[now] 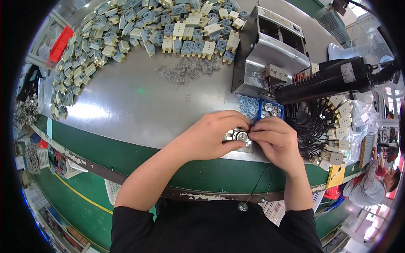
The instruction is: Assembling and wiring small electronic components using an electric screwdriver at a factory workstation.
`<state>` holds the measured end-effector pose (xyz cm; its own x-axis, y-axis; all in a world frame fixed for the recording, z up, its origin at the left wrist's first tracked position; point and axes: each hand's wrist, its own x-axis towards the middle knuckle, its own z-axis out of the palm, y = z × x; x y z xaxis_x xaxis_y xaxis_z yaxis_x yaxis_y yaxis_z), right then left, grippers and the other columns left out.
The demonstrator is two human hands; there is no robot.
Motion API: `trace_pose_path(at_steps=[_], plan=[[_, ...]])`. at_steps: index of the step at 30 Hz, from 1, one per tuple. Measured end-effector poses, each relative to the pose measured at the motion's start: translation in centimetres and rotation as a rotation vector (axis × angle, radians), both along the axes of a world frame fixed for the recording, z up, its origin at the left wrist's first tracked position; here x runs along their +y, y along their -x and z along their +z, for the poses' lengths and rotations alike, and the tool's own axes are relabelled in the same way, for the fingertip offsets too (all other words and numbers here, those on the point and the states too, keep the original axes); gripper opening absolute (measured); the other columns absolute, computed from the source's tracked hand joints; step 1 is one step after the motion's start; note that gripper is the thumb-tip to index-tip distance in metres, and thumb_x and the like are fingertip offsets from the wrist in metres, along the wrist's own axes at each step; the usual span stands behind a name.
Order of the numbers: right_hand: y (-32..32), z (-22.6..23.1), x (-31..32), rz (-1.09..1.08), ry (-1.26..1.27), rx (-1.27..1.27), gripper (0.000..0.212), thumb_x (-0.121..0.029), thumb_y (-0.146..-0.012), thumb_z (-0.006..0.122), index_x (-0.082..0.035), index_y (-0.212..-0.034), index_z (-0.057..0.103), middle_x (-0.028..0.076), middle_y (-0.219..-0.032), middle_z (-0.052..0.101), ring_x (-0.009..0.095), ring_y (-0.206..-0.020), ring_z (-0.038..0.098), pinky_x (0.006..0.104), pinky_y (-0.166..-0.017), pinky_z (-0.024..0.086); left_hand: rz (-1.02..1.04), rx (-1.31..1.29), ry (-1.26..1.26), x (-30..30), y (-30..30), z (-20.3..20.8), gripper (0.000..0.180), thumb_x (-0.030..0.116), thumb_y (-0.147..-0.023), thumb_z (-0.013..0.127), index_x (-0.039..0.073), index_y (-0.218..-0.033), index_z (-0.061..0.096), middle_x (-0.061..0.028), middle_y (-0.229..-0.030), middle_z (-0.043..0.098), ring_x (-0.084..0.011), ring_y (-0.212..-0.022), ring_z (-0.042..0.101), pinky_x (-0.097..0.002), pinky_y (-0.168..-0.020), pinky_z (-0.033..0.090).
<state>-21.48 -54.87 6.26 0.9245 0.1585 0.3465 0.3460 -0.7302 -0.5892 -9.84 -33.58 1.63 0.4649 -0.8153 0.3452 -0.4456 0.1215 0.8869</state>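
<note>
My left hand [213, 134] is closed around a small switch-like part [241, 136] with a round, silvery metal centre, held just above the table's near edge. My right hand [276, 139] meets it from the other side, its thumb and fingertips pinched together against the part's right side. Whatever lies between those right fingertips is hidden. Just beyond my hands are a pile of small blue pieces [248, 106] and a blue tray [270, 109] of small metal pieces. Below my right hand, thin dark wires with a round metal end [242, 206] hang over the edge.
Grey and cream switch housings [185, 31] are heaped along the far side. Loose springs [185, 71] lie in front of them. A metal fixture [270, 55] with a black cylinder [325, 82] stands at the right, beside bundled black cables [310, 124]. A co-worker [373, 183] is far right.
</note>
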Motion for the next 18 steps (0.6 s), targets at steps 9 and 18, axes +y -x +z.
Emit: trace_pose_path(at_steps=[9,18], plan=[[0.2,0.5,0.5,-0.004,-0.061,0.047,0.027,0.002,-0.083,0.077,0.002,-0.11,0.076,0.015,-0.096,0.078,0.032,-0.091,0.076,0.0391,-0.085,0.061,-0.01,0.046,-0.034,0.1,0.1,0.1,0.033,0.01,-0.078,0.09,0.001,-0.105,0.073,-0.0144,-0.116,0.075,-0.0333,-0.108,0.074,-0.042,-0.094,0.059],[-0.4,0.6,0.5,-0.075,-0.205,0.175,0.042,0.002,-0.085,0.075,-0.002,-0.126,0.073,0.012,-0.091,0.077,0.026,-0.084,0.076,0.0351,-0.082,0.059,-0.001,0.022,-0.05,0.1,0.0,0.0,0.036,0.011,-0.077,0.092,0.002,-0.108,0.074,-0.0151,-0.117,0.074,-0.0338,-0.11,0.073,-0.0417,-0.094,0.058]])
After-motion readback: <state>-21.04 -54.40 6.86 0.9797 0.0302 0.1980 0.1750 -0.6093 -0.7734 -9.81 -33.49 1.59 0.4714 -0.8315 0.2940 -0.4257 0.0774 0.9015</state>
